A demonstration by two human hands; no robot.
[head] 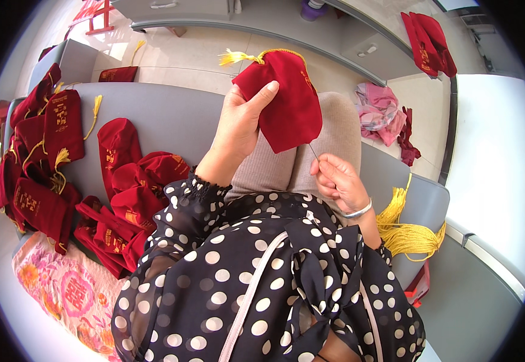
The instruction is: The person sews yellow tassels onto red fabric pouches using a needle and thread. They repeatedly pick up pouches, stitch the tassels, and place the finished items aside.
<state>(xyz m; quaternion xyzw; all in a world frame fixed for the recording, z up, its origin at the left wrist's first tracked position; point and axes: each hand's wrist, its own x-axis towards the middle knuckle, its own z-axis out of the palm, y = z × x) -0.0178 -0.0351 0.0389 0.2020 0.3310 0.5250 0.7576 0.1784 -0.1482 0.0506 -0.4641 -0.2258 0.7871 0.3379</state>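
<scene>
My left hand (240, 122) grips a dark red velvet pouch (292, 108) above my lap, thumb on its near face. A yellow cord (285, 50) runs along the pouch's far edge and ends in a tassel (235, 57) at the left. Pinched in the fingers of my right hand (341, 181) is a thin metal needle-like rod (314, 152). Its far end meets the near right corner of the pouch; whether it goes inside is hidden. Yellow tasselled cords (409, 237) lie bundled on the grey seat beside my right forearm.
On the grey bench (163, 99) to my left lie tasselled red pouches (63, 122) and a heap of pouches without visible cords (131, 181). A floral towel (68, 289) is nearby. Pink cloth (378, 113) lies on the floor; more red pouches (427, 45) rest at the upper right.
</scene>
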